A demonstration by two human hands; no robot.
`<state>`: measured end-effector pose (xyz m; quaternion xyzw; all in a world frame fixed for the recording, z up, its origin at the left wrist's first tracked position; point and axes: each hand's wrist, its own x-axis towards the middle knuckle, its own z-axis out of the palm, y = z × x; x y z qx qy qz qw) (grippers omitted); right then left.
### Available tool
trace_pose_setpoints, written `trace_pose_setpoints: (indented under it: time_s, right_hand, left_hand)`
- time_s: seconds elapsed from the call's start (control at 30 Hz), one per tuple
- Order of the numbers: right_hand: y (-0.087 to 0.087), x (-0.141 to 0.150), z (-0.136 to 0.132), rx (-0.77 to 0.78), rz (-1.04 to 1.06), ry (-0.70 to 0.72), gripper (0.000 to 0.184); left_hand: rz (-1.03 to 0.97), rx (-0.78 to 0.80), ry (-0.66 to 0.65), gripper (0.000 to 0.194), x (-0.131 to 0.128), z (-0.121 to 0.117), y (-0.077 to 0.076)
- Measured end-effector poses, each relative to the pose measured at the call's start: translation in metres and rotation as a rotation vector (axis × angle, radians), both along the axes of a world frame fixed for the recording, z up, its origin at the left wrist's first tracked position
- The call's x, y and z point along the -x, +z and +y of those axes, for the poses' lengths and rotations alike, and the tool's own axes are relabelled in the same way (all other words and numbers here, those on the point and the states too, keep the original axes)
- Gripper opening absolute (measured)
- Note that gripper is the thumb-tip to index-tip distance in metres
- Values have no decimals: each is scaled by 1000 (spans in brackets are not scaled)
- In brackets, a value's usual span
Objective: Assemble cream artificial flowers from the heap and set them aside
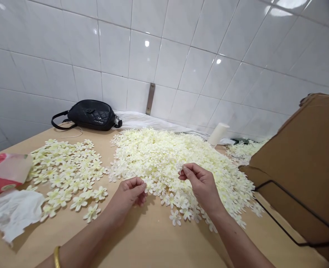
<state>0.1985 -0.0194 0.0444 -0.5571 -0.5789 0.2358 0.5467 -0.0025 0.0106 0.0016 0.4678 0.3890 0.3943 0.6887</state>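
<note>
A large heap of pale yellow-white artificial flowers [159, 149] lies on the table in front of me. My left hand [127, 197] is at its near edge, thumb and forefinger pinched on a single artificial flower [148, 185]. Over the front of the heap, my right hand [202, 186] is also closed in a pinch. Something pale shows at its fingertips, but against the flowers behind I cannot make out what it is. A second, thinner spread of similar flowers [69, 167] lies to the left, several with darker yellow centres.
A black bag [90, 114] stands at the back left by the tiled wall. Crumpled white tissue [16, 212] and a red-and-pink packet [6, 173] lie at the left. A white cylinder [218, 134] leans behind the heap. At right are a cardboard box [306, 156] and a black metal frame [295, 201].
</note>
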Motion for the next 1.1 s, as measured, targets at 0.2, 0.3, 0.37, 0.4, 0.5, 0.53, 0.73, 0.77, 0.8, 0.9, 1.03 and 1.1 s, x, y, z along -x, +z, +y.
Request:
trace_pose_setpoints:
  time_s: [0.2,0.3,0.37,0.4,0.5,0.53,0.73,0.77,0.8,0.9,1.03,1.1]
  right_hand:
    - [12,-24,41,-196,-646,-275,20]
    - [15,-32,73,-192,-661,-270,18]
    - [16,-35,84,-198,-647,-285,16]
    - [15,-35,86,-207,-632,-300,17]
    - [13,-26,70,-241,-581,-334,20]
    - [12,-19,60,-244,-565,-328,20]
    - [-7,44,3,-180,-539,85,13]
    - [-11,52,-1,-155,-549,145,13]
    - [-16,58,-4,-130,-555,180,13]
    - [-28,65,-4,-81,-533,190,16]
    - [-35,60,-1,-112,-509,169,17]
    - [-37,58,-1,-121,-528,158,18]
  left_hand:
    - [-15,12,38,24,-2,0,0]
    - [-8,7,38,23,-2,2,1]
    - [-6,4,37,24,-2,4,1]
    - [-10,9,41,24,-2,4,1]
    - [-31,36,54,23,-2,4,0]
    - [-39,40,60,22,-2,4,0]
    - [-129,52,86,18,-3,1,-1]
    - [-147,66,76,17,-3,1,-1]
    - [-164,79,63,16,-2,2,-1]
    - [-218,115,17,15,-2,2,0]
    - [-280,153,-36,15,-2,1,1]
    - [-293,155,-48,15,-2,1,2]
